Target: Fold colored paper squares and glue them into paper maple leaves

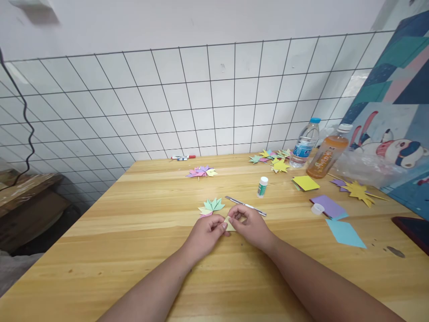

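Both hands pinch a small piece of pale yellow paper [230, 225] just above the wooden table, near its middle. My left hand [208, 233] grips its left side between thumb and fingers. On the upper right side, my right hand [250, 224] closes its thumb and fingertips on the same paper. Fingers cover much of it, so its full folded shape is hidden. Right behind my left hand lie green, cream and pink folded paper pieces [213, 205]. A slim silver craft knife or pen-like tool [246, 205] rests behind my right hand.
A glue stick [262, 187] stands beyond my right hand. Purple paper [330, 206], blue paper [346, 232] and yellow sheets [306, 183] lie at right. A water bottle [304, 145] and an orange drink bottle [328, 154] stand behind. Markers [183, 157] lie by the tiled wall.
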Available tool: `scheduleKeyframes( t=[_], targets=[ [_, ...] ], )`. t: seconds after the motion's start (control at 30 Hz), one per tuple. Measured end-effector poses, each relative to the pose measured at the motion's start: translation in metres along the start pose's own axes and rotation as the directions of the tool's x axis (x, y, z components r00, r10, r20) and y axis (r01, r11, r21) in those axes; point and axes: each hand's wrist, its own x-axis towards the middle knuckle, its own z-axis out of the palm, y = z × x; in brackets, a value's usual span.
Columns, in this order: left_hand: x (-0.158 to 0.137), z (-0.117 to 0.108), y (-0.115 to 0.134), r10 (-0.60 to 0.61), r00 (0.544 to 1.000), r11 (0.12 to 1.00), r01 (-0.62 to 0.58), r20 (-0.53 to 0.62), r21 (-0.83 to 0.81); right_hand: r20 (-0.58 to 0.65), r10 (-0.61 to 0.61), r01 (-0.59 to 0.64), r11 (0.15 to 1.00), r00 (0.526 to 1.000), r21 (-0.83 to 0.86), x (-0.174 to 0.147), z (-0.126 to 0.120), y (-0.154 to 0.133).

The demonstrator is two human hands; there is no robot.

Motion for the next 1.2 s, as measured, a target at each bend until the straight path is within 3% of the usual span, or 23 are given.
scheduleKeyframes(
  t=[0.13,0.37,0.53,0.6,0.8,1.07,1.2],
  targets=[
    [0.000,-0.002,0.003,-0.064,0.998,0.991,0.065,0.015,-0.114,0.057,0.012,-0.015,0.999,0.998,0.045,-0.002,0.000,0.001],
    [0.001,-0.005,0.010,-0.107,0.994,0.976,0.112,0.036,-0.186,0.163,0.146,-0.172,0.973,0.976,0.157,-0.003,-0.002,0.003],
    [0.001,-0.007,0.008,-0.125,0.990,0.974,0.135,0.064,-0.184,0.098,-0.089,0.088,0.996,0.991,0.022,-0.003,-0.003,0.002],
    [0.001,-0.007,0.005,-0.125,0.989,0.972,0.137,0.072,-0.192,0.085,-0.123,0.124,0.992,0.989,-0.009,-0.002,-0.003,0.002],
    [0.003,-0.010,0.000,-0.117,0.988,0.964,0.138,0.105,-0.229,0.149,0.045,-0.063,0.991,0.988,0.119,-0.002,-0.002,0.007],
    [0.003,-0.012,0.005,-0.095,0.989,0.966,0.119,0.114,-0.231,0.112,0.008,-0.015,0.998,0.994,0.062,-0.002,-0.003,0.007],
    [0.002,-0.008,0.006,-0.100,0.993,0.976,0.111,0.068,-0.186,0.123,0.110,-0.130,0.976,0.986,0.174,-0.003,-0.002,0.003]
  ],
)
